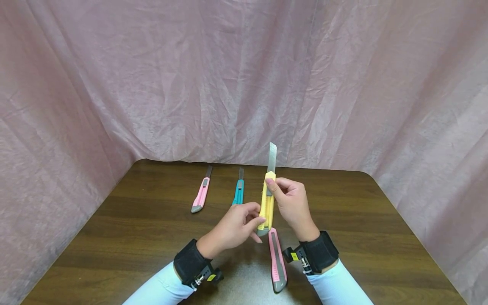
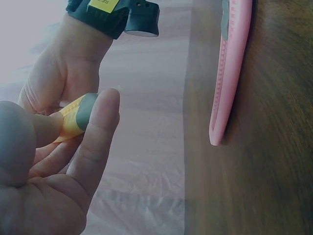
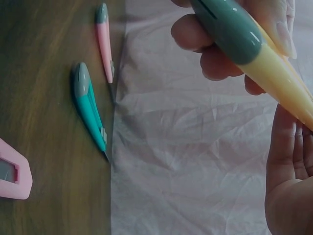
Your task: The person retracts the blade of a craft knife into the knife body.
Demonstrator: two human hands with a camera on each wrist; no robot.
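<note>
A yellow utility knife with a grey end is held up between both hands, its long blade out and pointing away. My left hand pinches the knife's lower part near the grey end between thumb and fingers. Higher up, by the slider, my right hand grips it with the thumb on the front. In the right wrist view the grey end and yellow body fill the upper right corner. Below the hands lies a pink utility knife with no blade showing.
On the far part of the brown wooden table lie another pink utility knife and a teal utility knife, both with blades out. The left hand partly covers the teal one in the head view. Pink curtains hang around the table.
</note>
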